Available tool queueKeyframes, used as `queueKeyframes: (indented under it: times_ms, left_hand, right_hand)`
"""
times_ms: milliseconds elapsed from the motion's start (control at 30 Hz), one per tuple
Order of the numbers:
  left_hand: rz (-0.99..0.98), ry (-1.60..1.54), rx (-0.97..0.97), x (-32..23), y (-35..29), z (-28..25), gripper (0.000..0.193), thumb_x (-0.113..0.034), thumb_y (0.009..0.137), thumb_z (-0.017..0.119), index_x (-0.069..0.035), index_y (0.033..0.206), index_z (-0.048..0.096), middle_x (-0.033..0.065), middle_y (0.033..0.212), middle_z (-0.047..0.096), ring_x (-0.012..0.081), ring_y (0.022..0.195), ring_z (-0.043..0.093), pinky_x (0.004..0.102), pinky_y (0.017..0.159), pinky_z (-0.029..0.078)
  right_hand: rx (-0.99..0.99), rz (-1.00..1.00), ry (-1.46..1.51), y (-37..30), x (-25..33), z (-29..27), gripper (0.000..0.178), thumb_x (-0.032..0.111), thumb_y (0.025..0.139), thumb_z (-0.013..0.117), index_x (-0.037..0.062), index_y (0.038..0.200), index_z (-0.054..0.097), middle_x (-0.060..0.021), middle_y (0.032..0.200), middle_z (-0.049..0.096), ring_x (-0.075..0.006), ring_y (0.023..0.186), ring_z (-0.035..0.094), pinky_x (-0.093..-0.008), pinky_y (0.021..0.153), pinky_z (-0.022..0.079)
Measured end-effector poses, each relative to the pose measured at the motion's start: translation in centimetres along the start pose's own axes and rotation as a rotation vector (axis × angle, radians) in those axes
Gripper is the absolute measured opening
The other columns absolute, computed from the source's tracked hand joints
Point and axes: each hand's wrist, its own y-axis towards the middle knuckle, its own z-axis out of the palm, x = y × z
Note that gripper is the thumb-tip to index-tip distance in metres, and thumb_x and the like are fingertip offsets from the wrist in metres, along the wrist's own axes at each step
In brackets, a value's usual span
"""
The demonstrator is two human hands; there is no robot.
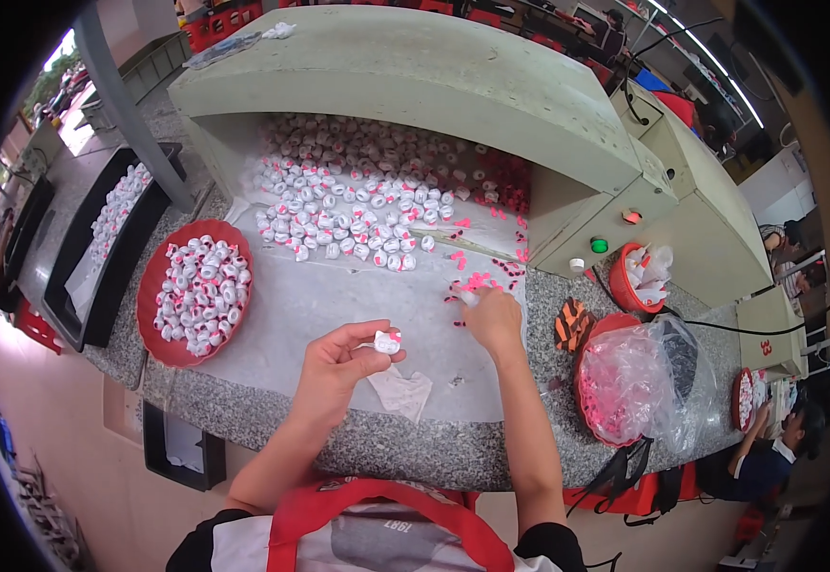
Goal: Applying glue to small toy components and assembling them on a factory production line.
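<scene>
My left hand [338,364] pinches a small white molded piece with a pink part [388,342] between thumb and fingertips, above the sheet-covered bench. My right hand [493,316] reaches down to a little heap of pink pieces [480,280]. Its fingers are pressed together, with something whitish at the tips; what they hold is too small to make out. Small dark red pieces [460,323] lie scattered around that heap. Below my left hand, a crumpled white cloth [401,393] lies on the sheet. Many similar white pieces [343,214] are spread under the pale green hood.
The hood [415,71] arches over the bench's far side. A red basin [153,324] of white pieces stands left, beside a black tray [100,305]. At right are a red basin with plastic bags [625,381], a small orange basket [636,281] and a striped cloth [574,324]. Another person [768,448] sits far right.
</scene>
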Motion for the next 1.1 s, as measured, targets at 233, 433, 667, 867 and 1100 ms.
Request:
queueKeyframes:
  times_ms: [233, 433, 667, 867, 1100]
  left_hand:
    - [-0.02, -0.062, -0.005, -0.2, 0.7, -1.2, 0.034, 0.008, 0.073, 0.056, 0.003, 0.106, 0.054, 0.0123, 0.098, 0.06, 0.0199, 0.086, 0.06, 0.0344, 0.083, 0.048]
    - [0.053, -0.024, -0.012, -0.1, 0.7, -1.1, 0.034, 0.008, 0.073, 0.057, 0.003, 0.106, 0.053, 0.0127, 0.098, 0.06, 0.0199, 0.088, 0.06, 0.033, 0.082, 0.048]
    - [0.037, 0.105, -0.046, 0.2, 0.9, 1.5, 0.031, 0.009, 0.076, 0.055, 0.004, 0.106, 0.051, 0.0134, 0.1, 0.059, 0.0196, 0.092, 0.059, 0.0278, 0.081, 0.048]
    - [0.151, 0.108, -0.002, 0.8, 0.8, 2.5, 0.032, 0.014, 0.076, 0.051, 0.004, 0.106, 0.051, 0.0145, 0.105, 0.056, 0.0188, 0.093, 0.058, 0.0264, 0.08, 0.048]
    - [0.287, 0.203, 0.069, 0.2, 0.6, 1.6, 0.032, 0.015, 0.074, 0.052, 0.005, 0.104, 0.054, 0.0157, 0.111, 0.05, 0.021, 0.099, 0.055, 0.0282, 0.084, 0.048]
  right_hand:
    - [0.007, -0.082, 0.231, -6.6, 2.3, 2.4, 0.026, 0.023, 0.068, 0.064, 0.0059, 0.087, 0.064, -0.015, 0.078, 0.063, -0.0299, 0.069, 0.061, -0.0374, 0.066, 0.047]
    - [0.061, -0.116, 0.234, -6.1, 1.6, 1.1, 0.028, 0.017, 0.066, 0.065, 0.0052, 0.091, 0.063, -0.0145, 0.076, 0.064, -0.0264, 0.069, 0.062, -0.0352, 0.063, 0.048]
    - [0.068, -0.098, 1.354, -9.0, 3.6, -4.7, 0.009, -0.001, 0.067, 0.066, 0.0005, 0.076, 0.064, -0.0072, 0.076, 0.06, -0.0134, 0.067, 0.056, -0.0222, 0.06, 0.044]
    - [0.064, -0.221, 1.322, -10.0, 6.7, -5.9, 0.014, -0.007, 0.064, 0.067, -0.0019, 0.075, 0.062, -0.0087, 0.076, 0.06, -0.0113, 0.069, 0.055, -0.0208, 0.059, 0.043]
    - [0.107, -0.008, 1.228, -9.9, 6.5, -5.9, 0.01, -0.001, 0.07, 0.068, -0.0014, 0.077, 0.061, -0.0044, 0.071, 0.062, -0.0065, 0.066, 0.055, -0.019, 0.059, 0.044]
